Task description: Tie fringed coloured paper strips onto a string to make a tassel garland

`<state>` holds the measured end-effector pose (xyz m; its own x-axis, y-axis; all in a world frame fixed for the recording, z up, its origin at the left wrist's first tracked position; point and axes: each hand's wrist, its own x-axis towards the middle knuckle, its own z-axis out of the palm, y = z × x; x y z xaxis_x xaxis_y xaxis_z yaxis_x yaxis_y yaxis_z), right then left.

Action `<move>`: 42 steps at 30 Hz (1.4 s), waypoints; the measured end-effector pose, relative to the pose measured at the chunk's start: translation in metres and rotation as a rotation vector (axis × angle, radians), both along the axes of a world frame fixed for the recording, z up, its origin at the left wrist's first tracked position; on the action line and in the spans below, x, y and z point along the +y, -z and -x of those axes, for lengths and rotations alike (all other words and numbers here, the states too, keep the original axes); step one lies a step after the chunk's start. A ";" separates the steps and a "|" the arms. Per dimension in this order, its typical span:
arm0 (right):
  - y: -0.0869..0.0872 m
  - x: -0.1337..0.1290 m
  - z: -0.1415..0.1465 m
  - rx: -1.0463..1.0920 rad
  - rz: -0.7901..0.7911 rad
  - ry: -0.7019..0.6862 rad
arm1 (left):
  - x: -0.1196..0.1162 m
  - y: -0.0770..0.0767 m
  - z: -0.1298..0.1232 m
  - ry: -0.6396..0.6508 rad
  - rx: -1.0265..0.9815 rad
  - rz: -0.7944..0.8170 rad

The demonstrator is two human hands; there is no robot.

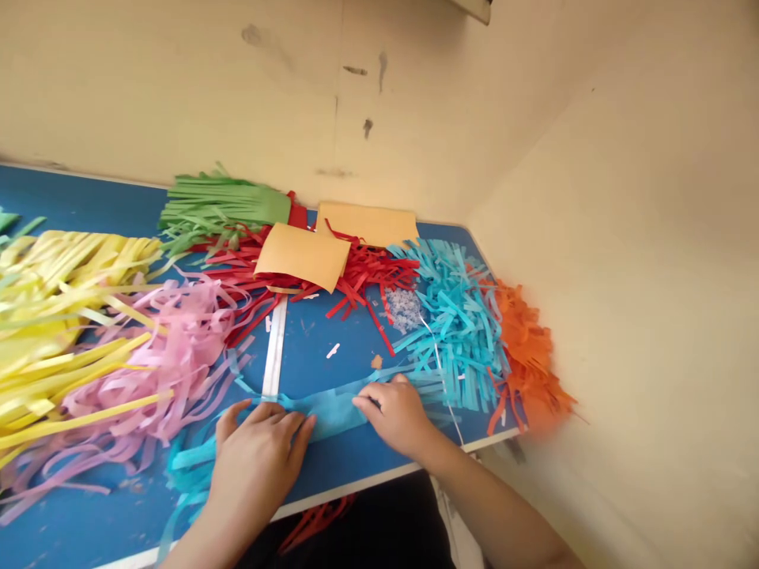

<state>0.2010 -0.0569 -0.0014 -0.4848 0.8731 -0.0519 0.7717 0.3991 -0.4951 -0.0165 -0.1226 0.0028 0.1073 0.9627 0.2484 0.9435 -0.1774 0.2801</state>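
Observation:
A strip of blue tissue paper (335, 409) lies along the front of the table, with cut fringes trailing at both ends. My left hand (261, 442) is on its left part, fingers bent over the paper and the thumb close to them; the fingertips are partly hidden. At the strip's right part, my right hand (394, 411) pinches the upper layer between thumb and fingers. Loose blue fringe (193, 458) hangs by my left wrist. Beyond my right hand sits a heap of fringed light-blue paper (454, 316).
On the blue table (323, 316) lie yellow (77, 269), pink (183, 340), green (228, 201), red (379, 269) and orange (527, 348) fringed papers. Two tan paper pieces, one in front (302, 257) and one behind (368, 224), rest among the red. Walls border the back and right.

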 end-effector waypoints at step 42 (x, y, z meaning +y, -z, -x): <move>0.003 0.026 -0.028 0.153 -0.298 -0.431 | 0.005 0.007 0.001 0.296 0.245 -0.238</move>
<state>0.2291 -0.0312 -0.0044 -0.7845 0.5599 0.2665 0.4355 0.8035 -0.4059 -0.0180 -0.1174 -0.0038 0.4529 0.8005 0.3924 0.8756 -0.4824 -0.0266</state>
